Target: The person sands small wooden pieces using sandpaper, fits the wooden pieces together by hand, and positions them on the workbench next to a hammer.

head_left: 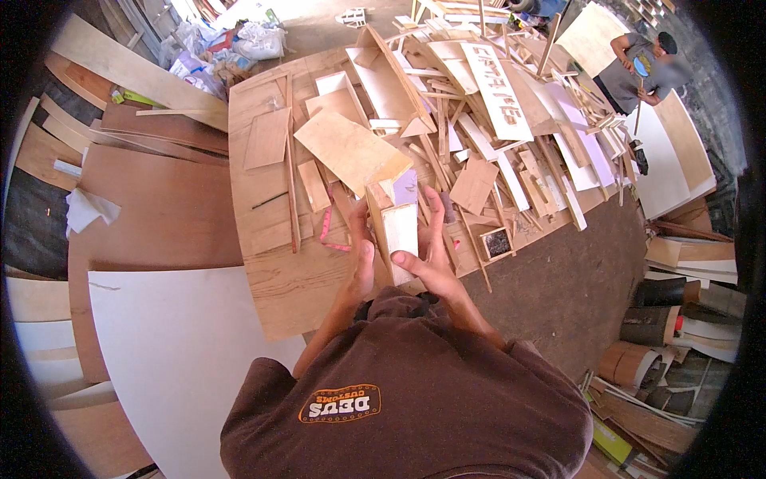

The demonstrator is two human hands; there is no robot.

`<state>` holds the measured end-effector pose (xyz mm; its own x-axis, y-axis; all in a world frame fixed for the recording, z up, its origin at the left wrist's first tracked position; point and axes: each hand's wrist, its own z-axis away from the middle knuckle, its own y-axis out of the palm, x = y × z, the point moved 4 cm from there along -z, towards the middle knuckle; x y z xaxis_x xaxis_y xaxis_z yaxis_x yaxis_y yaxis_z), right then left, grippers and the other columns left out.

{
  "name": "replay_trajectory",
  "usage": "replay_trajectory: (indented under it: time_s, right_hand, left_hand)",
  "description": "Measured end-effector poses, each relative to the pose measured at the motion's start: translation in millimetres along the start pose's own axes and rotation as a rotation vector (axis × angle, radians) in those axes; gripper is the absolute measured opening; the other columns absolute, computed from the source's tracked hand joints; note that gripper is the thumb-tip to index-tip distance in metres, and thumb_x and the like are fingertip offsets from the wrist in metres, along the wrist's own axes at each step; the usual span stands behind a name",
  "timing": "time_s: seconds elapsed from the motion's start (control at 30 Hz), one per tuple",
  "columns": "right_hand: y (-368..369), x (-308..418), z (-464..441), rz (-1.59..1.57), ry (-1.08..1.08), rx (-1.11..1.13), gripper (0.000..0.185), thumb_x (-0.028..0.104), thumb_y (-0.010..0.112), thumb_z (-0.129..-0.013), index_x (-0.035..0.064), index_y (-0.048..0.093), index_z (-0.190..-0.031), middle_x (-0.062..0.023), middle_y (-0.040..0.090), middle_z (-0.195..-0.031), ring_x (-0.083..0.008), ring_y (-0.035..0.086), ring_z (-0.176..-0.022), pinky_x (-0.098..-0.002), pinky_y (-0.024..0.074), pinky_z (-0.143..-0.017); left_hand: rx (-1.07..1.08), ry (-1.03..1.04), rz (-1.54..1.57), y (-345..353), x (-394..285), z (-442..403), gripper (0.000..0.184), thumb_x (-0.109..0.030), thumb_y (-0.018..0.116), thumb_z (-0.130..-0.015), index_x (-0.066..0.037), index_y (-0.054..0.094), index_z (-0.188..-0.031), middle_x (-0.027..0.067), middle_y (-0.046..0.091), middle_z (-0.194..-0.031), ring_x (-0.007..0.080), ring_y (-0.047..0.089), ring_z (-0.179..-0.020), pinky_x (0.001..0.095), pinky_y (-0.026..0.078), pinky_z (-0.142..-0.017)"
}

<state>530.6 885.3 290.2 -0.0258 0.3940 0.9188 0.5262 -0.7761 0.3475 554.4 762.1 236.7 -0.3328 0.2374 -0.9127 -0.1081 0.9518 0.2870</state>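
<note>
Between my two hands I hold a small wooden box with plywood sides, a white face and a lilac patch at its far end. My left hand presses along its left side, fingers bent round the edge. On the right side, my right hand grips it, the thumb lying over the near white edge. Just beyond the box, a plywood panel lies on the worktable. A pink tape measure and a dark pencil-like stick rest left of my hands.
Scrap wood and a white board with cut-out lettering are heaped across the table. A small framed box sits near its right edge. Large sheets lean at left. Another person stands at far right, holding a stick.
</note>
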Motion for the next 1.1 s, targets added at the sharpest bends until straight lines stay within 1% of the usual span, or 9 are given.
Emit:
replay_trajectory:
  time_s: [0.13,0.23,0.3,0.4,0.5,0.67,0.8,0.87,1.1]
  right_hand:
    - [-1.8,10.7,0.0,0.101,-0.030,-0.032,0.119,0.027,0.086,-0.073,0.0187,-0.003,-0.151,-0.0222,0.046,-0.134,-0.0334,0.045,-0.127,-0.0460,0.0396,-0.103]
    - [-7.1,22.2,-1.1,0.304,-0.084,-0.033,0.121,0.024,0.088,-0.069,0.0161,-0.002,-0.150,-0.0235,0.045,-0.133,-0.0345,0.045,-0.127,-0.0477,0.0393,-0.103]
    - [-12.4,26.4,-3.7,0.429,-0.137,-0.020,0.123,0.022,0.089,-0.068,0.0135,-0.002,-0.150,-0.0252,0.044,-0.133,-0.0361,0.044,-0.128,-0.0496,0.0374,-0.105]
    - [-18.8,32.7,-5.4,0.620,-0.292,-0.023,0.123,0.023,0.091,-0.061,0.0096,0.005,-0.148,-0.0228,0.049,-0.131,-0.0364,0.046,-0.125,-0.0492,0.0425,-0.101]
    - [-16.1,50.5,-7.4,0.866,-0.411,0.005,0.117,0.023,0.092,-0.056,0.0046,0.019,-0.144,-0.0217,0.052,-0.130,-0.0401,0.049,-0.120,-0.0508,0.0415,-0.101]
    - [-3.2,74.5,-12.7,1.173,-0.564,0.176,0.122,0.016,0.094,-0.052,0.0172,0.015,-0.145,-0.0188,0.054,-0.130,-0.0379,0.051,-0.121,-0.0564,0.0297,-0.104]
    - [-2.2,75.7,-13.3,1.168,-0.639,0.218,0.120,0.020,0.094,-0.051,0.0220,0.018,-0.145,-0.0157,0.057,-0.129,-0.0351,0.055,-0.117,-0.0564,0.0268,-0.103]
    - [-3.1,76.0,-13.1,1.184,-0.667,0.212,0.101,0.024,0.092,-0.050,0.0184,0.039,-0.136,-0.0150,0.056,-0.128,-0.0321,0.053,-0.120,-0.0561,0.0291,-0.103]
    - [-3.7,77.2,-12.1,1.223,-0.717,0.222,0.105,0.025,0.091,-0.049,0.0210,0.039,-0.139,-0.0143,0.055,-0.129,-0.0307,0.054,-0.119,-0.0548,0.0300,-0.102]
  left_hand:
    - [0.058,-0.040,-0.043,-8.2,1.4,-7.0,0.105,-0.075,0.050,-0.083,-0.001,0.018,-0.150,0.0163,0.032,-0.147,0.0292,0.029,-0.139,0.0452,0.026,-0.113]
    - [0.156,0.022,0.022,6.6,-49.7,-13.6,0.109,-0.061,0.070,-0.077,-0.003,0.016,-0.152,0.0172,0.031,-0.150,0.0308,0.032,-0.139,0.0453,0.029,-0.113]
    - [0.129,-0.046,0.052,3.4,-59.8,-15.5,0.117,-0.038,0.086,-0.069,-0.005,0.013,-0.154,0.0187,0.033,-0.150,0.0313,0.036,-0.139,0.0442,0.031,-0.113]
    - [0.141,-0.038,-0.031,-9.2,-63.2,-16.4,0.122,-0.026,0.091,-0.063,-0.007,0.013,-0.155,0.0182,0.036,-0.149,0.0295,0.038,-0.138,0.0419,0.030,-0.114]
    - [0.168,-0.033,-0.091,-14.1,-70.7,-18.4,0.120,-0.025,0.091,-0.063,-0.007,0.016,-0.154,0.0177,0.038,-0.149,0.0288,0.038,-0.139,0.0428,0.031,-0.114]
    - [0.215,0.130,-0.396,-21.3,-100.3,-26.7,0.114,-0.020,0.091,-0.058,-0.007,0.027,-0.152,0.0131,0.040,-0.150,0.0275,0.038,-0.137,0.0408,0.036,-0.111]
    - [0.185,0.145,-0.627,-18.5,-122.7,-24.0,0.109,-0.014,0.088,-0.053,-0.008,0.036,-0.148,0.0058,0.044,-0.148,0.0267,0.039,-0.135,0.0388,0.039,-0.109]
    - [0.223,0.170,-0.724,-16.7,-131.9,-25.2,0.106,-0.012,0.086,-0.055,-0.009,0.036,-0.148,0.0057,0.046,-0.146,0.0277,0.041,-0.134,0.0392,0.039,-0.109]
    - [0.281,0.313,-0.938,-11.7,-136.4,-27.6,0.098,-0.002,0.079,-0.060,-0.008,0.036,-0.148,0.0090,0.052,-0.139,0.0322,0.044,-0.133,0.0408,0.038,-0.110]
